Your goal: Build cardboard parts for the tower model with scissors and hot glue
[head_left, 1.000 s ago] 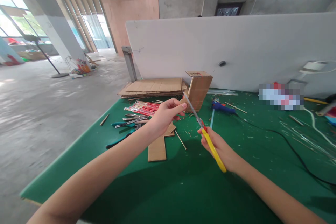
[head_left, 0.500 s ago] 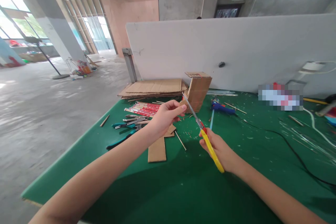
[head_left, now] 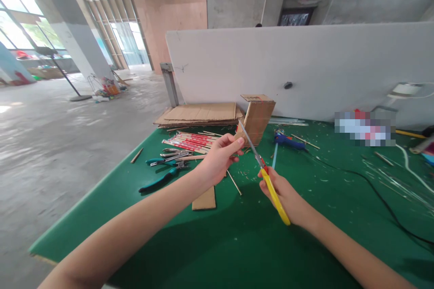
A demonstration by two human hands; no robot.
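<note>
My right hand (head_left: 283, 194) is closed round the yellow handles of a pair of scissors (head_left: 271, 187), whose blades point up and away to the left. Between the thumb and fingers of my left hand (head_left: 225, 153) is a small piece of cardboard (head_left: 240, 136), right beside the blades. Whether the blades touch the piece is hard to make out. Behind both hands stands an upright cardboard structure (head_left: 260, 119) with a flat top flap. Under my left wrist a flat cardboard strip (head_left: 204, 199) lies on the table, partly covered.
Pliers (head_left: 162, 179) and red-wrapped sticks (head_left: 191, 141) lie left on the green table (head_left: 237, 253). Cardboard sheets (head_left: 203, 112) are stacked behind. A blue glue gun (head_left: 290, 141) with a black cable lies to the right. A white panel (head_left: 217, 63) borders the back.
My left hand has shifted slightly right and down, covering more of the cardboard under it. The scissors stay almost in place beside the piece. The whole view has shifted a little.
</note>
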